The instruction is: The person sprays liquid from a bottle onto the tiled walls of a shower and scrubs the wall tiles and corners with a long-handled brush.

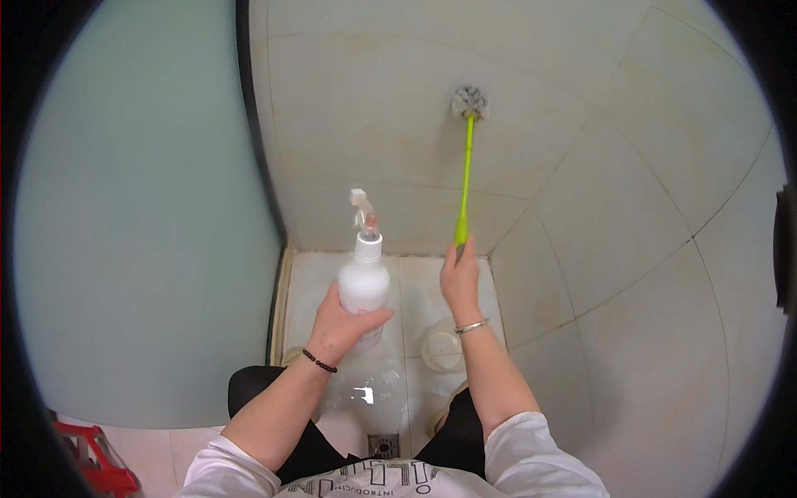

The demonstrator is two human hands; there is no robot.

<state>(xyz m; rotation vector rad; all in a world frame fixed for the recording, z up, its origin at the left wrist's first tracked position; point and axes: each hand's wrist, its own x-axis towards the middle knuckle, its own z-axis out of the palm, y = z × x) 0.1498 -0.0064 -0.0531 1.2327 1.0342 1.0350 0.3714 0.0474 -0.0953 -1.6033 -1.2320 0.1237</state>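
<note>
My left hand (pixel 339 325) grips a white spray bottle (pixel 364 278) around its body, held upright with its pale trigger head pointing toward the wall ahead. My right hand (pixel 459 278) holds the lower end of a long bright-green brush handle (pixel 465 178). The handle runs up to a grey bristle head (pixel 470 101) that presses against the cream tiled wall (pixel 374 108). A dark bead bracelet sits on my left wrist and a silver bangle on my right.
A pale frosted glass panel (pixel 141 232) with a dark frame stands at the left. Cream tiled walls meet in a corner ahead and right. On the white floor tiles lie a round white lid (pixel 442 349), a clear plastic item (pixel 369 397) and a floor drain (pixel 383 446). A red object (pixel 100 465) sits at the lower left.
</note>
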